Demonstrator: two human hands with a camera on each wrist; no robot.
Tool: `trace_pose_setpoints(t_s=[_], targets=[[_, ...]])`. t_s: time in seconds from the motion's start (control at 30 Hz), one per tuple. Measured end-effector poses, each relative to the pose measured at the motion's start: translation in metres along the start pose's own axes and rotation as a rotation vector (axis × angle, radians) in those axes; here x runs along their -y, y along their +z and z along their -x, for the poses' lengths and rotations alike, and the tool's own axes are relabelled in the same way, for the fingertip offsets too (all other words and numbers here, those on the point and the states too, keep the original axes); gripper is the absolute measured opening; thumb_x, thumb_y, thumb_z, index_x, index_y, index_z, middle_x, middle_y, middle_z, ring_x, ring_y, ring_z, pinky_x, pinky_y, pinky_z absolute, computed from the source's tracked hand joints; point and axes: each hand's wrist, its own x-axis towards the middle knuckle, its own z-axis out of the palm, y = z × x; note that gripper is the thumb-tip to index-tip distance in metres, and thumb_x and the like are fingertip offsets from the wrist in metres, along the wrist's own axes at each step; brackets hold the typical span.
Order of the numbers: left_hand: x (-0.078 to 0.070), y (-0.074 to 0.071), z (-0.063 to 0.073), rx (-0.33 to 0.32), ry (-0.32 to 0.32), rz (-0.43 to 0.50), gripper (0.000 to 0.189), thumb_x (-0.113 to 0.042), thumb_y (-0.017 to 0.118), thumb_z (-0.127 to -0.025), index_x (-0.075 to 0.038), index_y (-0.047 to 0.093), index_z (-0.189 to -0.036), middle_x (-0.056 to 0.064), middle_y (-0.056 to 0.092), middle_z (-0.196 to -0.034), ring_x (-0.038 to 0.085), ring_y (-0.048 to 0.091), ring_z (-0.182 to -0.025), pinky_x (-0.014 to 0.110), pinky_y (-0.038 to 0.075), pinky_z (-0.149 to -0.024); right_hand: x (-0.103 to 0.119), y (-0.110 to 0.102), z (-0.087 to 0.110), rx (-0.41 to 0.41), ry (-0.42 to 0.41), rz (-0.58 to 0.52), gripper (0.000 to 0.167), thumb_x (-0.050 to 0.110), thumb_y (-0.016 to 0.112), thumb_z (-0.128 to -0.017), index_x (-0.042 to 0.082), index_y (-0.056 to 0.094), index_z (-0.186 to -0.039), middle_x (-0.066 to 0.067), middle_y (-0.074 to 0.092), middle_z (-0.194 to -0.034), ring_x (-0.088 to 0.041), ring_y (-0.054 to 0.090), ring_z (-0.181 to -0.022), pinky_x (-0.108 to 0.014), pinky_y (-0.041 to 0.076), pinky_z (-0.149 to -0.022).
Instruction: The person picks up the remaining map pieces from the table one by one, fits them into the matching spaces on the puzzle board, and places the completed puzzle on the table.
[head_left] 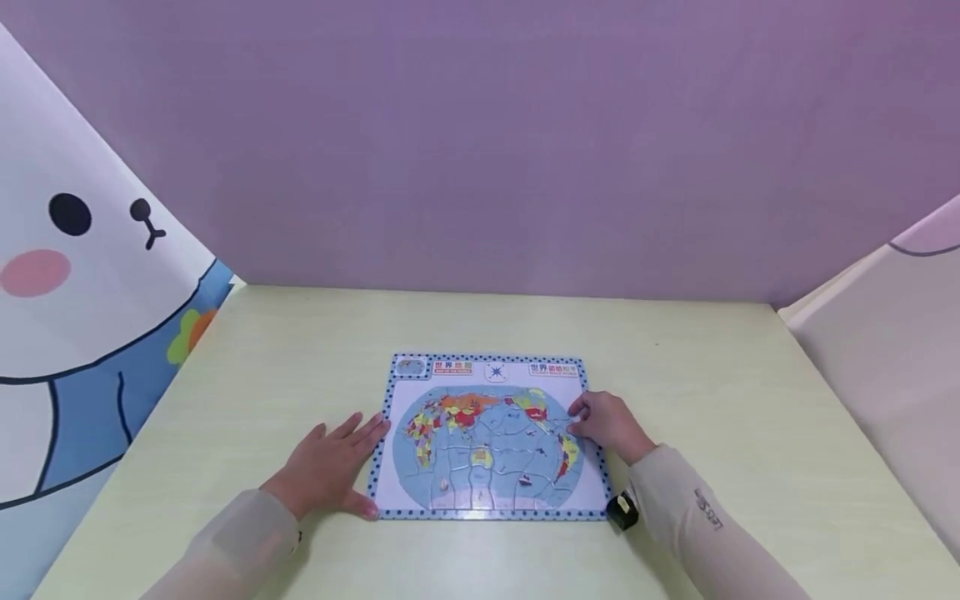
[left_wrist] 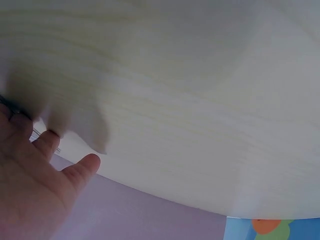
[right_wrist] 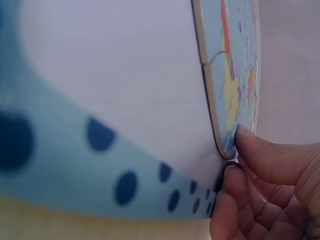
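Observation:
A world map jigsaw puzzle lies flat on the table, its oval of coloured pieces set within a white board with a blue dotted border. My left hand rests spread at the board's left edge, fingertips right at the border. In the left wrist view the left hand appears with its fingers spread. At the oval's right side, my right hand pinches a puzzle piece by its edge between thumb and index finger. The right hand's other fingers curl beside the border.
A small black object sits by the board's lower right corner, next to the right sleeve. Pale wood-grain table surrounds the board. A purple backdrop rises behind, with a cartoon-printed cloth on the left.

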Motion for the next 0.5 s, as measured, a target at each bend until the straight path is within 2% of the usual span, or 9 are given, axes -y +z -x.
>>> trace_pose_setpoints(t_s=[0.5], targets=[[-0.0043, -0.0007, -0.0058, -0.006, -0.007, -0.006, 0.110, -0.064, 0.075, -0.065, -0.009, 0.032, -0.149, 0.007, 0.030, -0.155, 0.036, 0.022, -0.142, 0.067, 0.024, -0.104, -0.0075, -0.0033, -0.0082, 0.028, 0.032, -0.025, 0.020, 0.003, 0.073, -0.083, -0.001, 0.063, -0.099, -0.010, 0.061, -0.089, -0.021, 0.058, -0.077, -0.032, 0.051, -0.070]])
